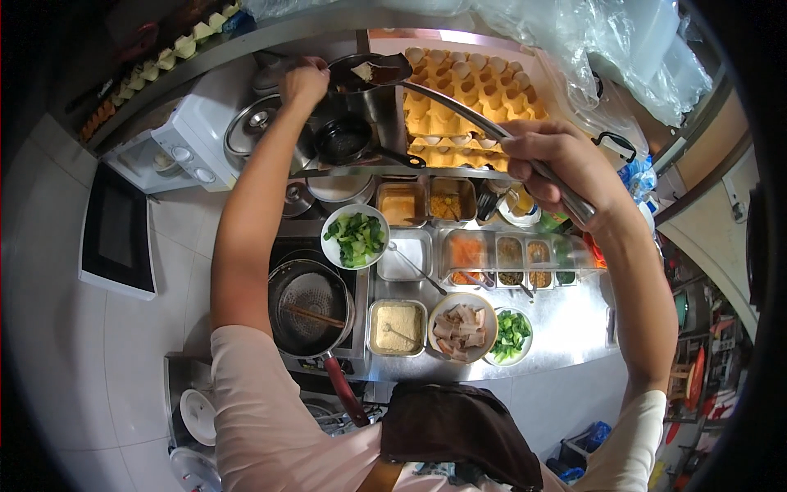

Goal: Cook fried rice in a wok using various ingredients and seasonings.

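My right hand (556,163) grips the metal handle of a ladle (452,106), raised above the counter. Dark brown liquid and a pale lump or powder lie in the ladle's bowl (390,72), which is over or beside a dark pot (353,63) on the upper shelf. My left hand (305,81) is at the left side of that pot, fingers bent; whether it holds something is hidden. Below the pot, a small black frying pan (344,138) rests on the shelf. A lidded steel pot (246,126) stands left of my left forearm.
A frying pan (295,335) with chopsticks (313,315) sits on the stove, its red handle (344,390) towards me. Bowls of greens (356,240) and sliced meat (461,332) stand near seasoning trays (399,320). Egg trays (473,111) fill the shelf. The microwave door (120,230) hangs open.
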A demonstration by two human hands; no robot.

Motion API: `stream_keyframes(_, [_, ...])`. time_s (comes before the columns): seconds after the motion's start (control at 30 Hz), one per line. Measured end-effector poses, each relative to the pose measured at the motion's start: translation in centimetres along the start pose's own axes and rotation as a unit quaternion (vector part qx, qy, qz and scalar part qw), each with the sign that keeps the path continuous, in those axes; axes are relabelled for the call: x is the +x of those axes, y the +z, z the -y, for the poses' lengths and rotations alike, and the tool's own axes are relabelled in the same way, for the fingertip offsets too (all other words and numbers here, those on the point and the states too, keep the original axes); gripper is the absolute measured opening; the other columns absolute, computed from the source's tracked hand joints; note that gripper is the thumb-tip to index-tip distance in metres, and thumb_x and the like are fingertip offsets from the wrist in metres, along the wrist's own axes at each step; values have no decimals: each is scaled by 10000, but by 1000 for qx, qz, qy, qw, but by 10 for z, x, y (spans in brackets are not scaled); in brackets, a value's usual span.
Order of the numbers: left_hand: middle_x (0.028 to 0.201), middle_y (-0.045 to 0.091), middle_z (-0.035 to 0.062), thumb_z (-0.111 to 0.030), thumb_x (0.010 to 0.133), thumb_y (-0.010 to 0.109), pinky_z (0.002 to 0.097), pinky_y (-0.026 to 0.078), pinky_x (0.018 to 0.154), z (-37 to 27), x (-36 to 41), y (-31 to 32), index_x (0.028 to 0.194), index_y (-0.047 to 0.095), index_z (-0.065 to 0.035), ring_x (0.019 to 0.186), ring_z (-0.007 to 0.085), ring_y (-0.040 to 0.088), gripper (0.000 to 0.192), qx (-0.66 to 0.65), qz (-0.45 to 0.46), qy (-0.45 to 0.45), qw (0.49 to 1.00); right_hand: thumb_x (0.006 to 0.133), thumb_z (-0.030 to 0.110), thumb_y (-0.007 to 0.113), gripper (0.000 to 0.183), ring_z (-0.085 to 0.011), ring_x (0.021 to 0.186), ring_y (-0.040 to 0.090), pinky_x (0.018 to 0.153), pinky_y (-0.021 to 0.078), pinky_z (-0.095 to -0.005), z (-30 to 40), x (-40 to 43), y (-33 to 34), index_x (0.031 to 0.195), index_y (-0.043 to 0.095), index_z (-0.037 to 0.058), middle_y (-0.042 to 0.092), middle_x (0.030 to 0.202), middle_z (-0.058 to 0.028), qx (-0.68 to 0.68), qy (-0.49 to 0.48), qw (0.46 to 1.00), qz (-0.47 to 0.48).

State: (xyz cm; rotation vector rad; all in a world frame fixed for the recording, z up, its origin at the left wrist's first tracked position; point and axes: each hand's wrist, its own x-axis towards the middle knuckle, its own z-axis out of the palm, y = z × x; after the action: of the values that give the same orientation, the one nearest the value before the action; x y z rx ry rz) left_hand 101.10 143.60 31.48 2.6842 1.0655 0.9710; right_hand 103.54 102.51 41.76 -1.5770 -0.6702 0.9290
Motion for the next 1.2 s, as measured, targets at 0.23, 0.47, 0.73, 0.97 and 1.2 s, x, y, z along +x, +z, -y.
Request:
stream_keyframes(0.23, [1111,632,139,-291,817,652,421,470,881,-17,-22,27,1026,686,-142,1024,309,601,259,87,94,100,987,865,104,559,101,-30,360,415,322,292,-175,-4,-46,-17,817,554,16,518,620,-7,14,4,1000,-20])
stream_keyframes(0.47, [1206,537,124,-246,803,678,427,395,956,-32,-80,-33,1212,589,-106,1136,322,465,442,95,-11,120,988,856,89,559,312,-40,369,410,335,296,-182,-8,-98,-30,1127,569,-66,503,614,4,1,19,1000,-23])
stream_keyframes(0.73, [1040,602,126,-156,823,635,405,414,868,-14,-358,-217,1102,637,-58,959,323,507,295,11,-141,23,990,807,42,535,488,-77,361,418,334,308,-208,-38,-150,-21,1271,473,-95,517,610,-39,-93,13,991,93])
stream_keyframes(0.97, [977,610,115,-127,817,628,403,422,802,-52,-725,-309,1105,620,-63,898,326,521,295,61,-140,-304,940,770,62,547,483,-74,312,387,288,290,-192,-96,-207,49,1249,544,-1,506,551,-41,-142,-5,948,286])
stream_keyframes(1.2, [945,633,165,-132,785,647,447,437,827,-151,-1029,-332,1170,558,-24,924,370,562,410,68,-184,-600,776,819,82,601,437,-64,320,385,294,288,-187,-144,-308,203,1237,538,-30,522,577,-45,-92,30,842,531])
